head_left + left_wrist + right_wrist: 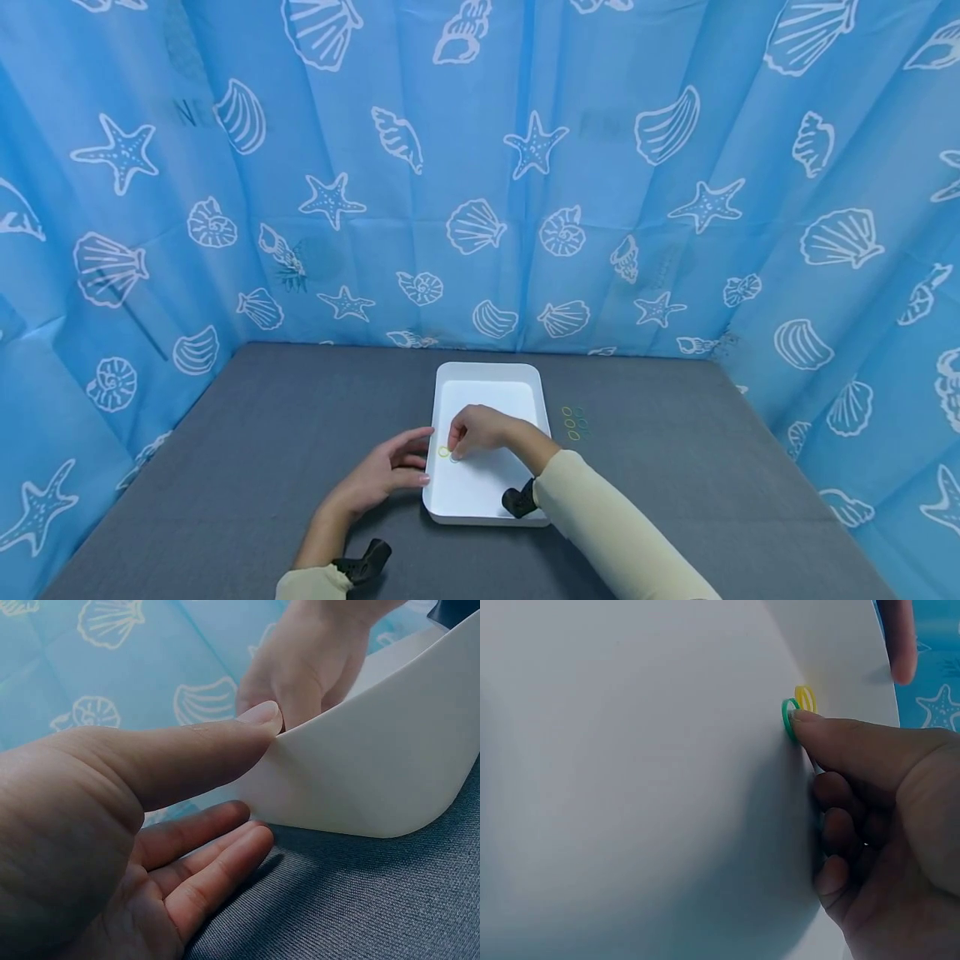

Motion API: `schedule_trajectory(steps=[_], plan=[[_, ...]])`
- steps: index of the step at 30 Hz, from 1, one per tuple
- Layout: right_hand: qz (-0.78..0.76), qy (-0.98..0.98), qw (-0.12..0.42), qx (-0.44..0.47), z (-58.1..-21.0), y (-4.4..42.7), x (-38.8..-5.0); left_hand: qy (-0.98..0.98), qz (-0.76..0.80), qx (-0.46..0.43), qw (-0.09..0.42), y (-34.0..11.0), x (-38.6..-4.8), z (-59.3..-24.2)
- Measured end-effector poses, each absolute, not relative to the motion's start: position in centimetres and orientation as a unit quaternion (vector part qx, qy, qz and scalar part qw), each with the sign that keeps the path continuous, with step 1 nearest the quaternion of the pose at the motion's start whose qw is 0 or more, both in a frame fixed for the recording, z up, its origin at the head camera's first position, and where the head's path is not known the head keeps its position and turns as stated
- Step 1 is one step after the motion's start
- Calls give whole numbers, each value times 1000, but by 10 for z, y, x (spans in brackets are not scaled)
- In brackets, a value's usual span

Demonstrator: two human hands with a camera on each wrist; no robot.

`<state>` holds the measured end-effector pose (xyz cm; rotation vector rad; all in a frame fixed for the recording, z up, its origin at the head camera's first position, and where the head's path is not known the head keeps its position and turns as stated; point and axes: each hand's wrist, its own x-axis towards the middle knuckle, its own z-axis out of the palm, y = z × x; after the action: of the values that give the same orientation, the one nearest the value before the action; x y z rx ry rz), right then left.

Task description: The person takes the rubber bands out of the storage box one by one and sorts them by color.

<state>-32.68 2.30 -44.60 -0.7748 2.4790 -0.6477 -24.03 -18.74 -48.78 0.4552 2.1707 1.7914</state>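
Note:
A shallow white tray (480, 496) lies on the grey cloth. Inside it, near the left wall, my right hand (483, 427) pinches a small green ring (785, 716) between thumb and fingers; the ring stands upright against the tray floor. Just beside it is a yellow ring (798, 693), close to the tray's wall. My left hand (378, 473) is at the tray's left side. In the left wrist view its thumb (217, 754) touches the rim, while the other fingers extend loosely below, near the outer wall.
Several thin yellow rings (567, 423) and green rings (579, 424) lie in two columns on the grey tablecloth (660, 467), right of the tray. A blue shell-print curtain (517, 267) surrounds the table's back and sides. Black wrist devices (363, 562) are worn on both wrists.

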Motion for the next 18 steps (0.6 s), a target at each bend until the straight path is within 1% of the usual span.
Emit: schedule_trajectory(steps=[8, 18], plan=[[-205, 911, 215, -285, -446, 20, -326, 752, 624, 159, 143, -187, -240, -488], [-200, 910, 217, -292, -445, 23, -327, 753, 625, 148, 142, -186, -239, -487]])
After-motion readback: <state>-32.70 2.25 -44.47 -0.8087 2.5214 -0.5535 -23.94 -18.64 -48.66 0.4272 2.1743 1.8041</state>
